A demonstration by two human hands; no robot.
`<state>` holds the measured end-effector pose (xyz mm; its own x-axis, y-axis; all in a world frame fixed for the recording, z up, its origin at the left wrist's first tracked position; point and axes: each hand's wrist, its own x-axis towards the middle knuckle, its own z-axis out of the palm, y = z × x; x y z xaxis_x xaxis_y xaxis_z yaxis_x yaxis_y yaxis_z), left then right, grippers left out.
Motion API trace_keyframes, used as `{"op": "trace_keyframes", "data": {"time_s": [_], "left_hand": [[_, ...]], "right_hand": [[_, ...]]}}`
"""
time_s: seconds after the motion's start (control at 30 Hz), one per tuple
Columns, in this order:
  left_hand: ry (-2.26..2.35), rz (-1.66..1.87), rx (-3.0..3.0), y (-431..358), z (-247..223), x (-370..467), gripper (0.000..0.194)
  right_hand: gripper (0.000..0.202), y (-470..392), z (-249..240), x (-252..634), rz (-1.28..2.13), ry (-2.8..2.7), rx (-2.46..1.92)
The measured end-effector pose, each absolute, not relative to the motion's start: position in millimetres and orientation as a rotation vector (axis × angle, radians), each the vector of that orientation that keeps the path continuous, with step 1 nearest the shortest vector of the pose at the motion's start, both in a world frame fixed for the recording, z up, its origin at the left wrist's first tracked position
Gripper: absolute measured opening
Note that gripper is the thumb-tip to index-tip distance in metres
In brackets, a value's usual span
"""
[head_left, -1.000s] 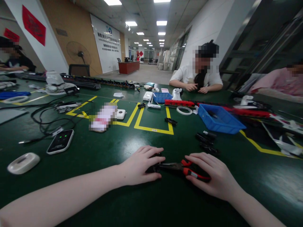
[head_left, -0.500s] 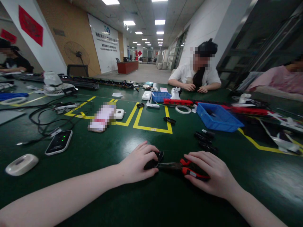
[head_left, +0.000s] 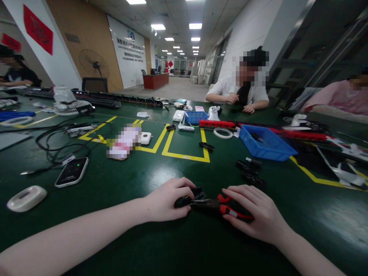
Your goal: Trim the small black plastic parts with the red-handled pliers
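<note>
My left hand (head_left: 175,200) is closed around a small black part (head_left: 199,193) just above the green tabletop (head_left: 129,245). The part's exact kind cannot be made out, since my fingers cover much of it. From the right, my right hand (head_left: 255,211) grips a pair of red-and-black handled needle-nose pliers (head_left: 227,208). The jaws point left and meet the black part beside my left fingertips. Beyond my right hand lie several loose black parts (head_left: 249,170), and one more black part (head_left: 206,146) rests by a yellow tape outline.
A blue bin (head_left: 266,147) stands at the right, a smaller blue bin (head_left: 196,117) farther back. To the left are a phone (head_left: 125,142), a black-faced device (head_left: 71,172), a white oval case (head_left: 27,198) and black cables (head_left: 47,142). A co-worker (head_left: 244,84) sits across the table.
More of the black part shows past my left fingers, and the plier jaws have shifted slightly left against it. Across the table, the co-worker has raised one hand.
</note>
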<state>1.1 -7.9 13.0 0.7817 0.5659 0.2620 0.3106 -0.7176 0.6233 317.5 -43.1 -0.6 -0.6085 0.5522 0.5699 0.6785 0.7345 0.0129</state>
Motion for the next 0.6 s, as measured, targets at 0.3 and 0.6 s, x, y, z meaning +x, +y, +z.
{"op": "trace_keyframes", "data": {"time_s": [0.3,0.6], "left_hand": [[0.618,0.561,2.423,-2.3,9.3,1.9,0.02],[0.615,0.56,2.426,-2.2,7.2,2.0,0.017]], "right_hand": [[0.049,-44.2,0.2,317.9,-0.295,-2.383,-0.944],[0.048,-46.3,6.0,313.0,-0.313,-2.367,-0.93]]}}
